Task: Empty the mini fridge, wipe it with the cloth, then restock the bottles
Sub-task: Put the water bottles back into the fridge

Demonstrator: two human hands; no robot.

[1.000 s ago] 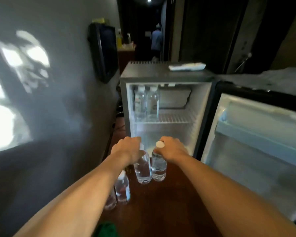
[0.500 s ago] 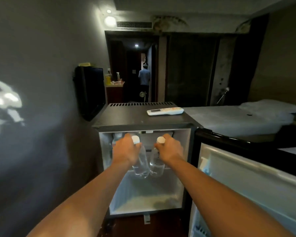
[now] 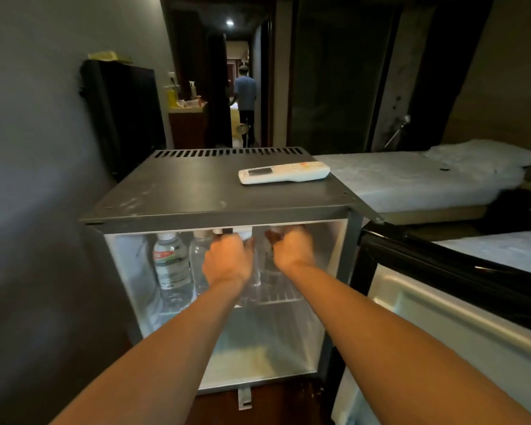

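Restocking underway: two clear plastic water bottles (image 3: pixel 172 265) on grey mini fridge's (image 3: pixel 215 194) wire shelf (image 3: pixel 284 297); left hand (image 3: pixel 224 265), right hand (image 3: pixel 292 251) each grip another bottle (image 3: pixel 256 273).

**Mini fridge** (image 3: pixel 215 191), centre frame, grey top, door (image 3: pixel 442 317) open to the right. At its upper wire shelf (image 3: pixel 284 297), upright: labelled bottle (image 3: pixel 170 265); plain bottle (image 3: pixel 198 262); third bottle (image 3: pixel 256 265), gripped by left hand (image 3: pixel 226 262); fourth bottle (image 3: pixel 269 269), blurred, gripped by right hand (image 3: pixel 293 250).
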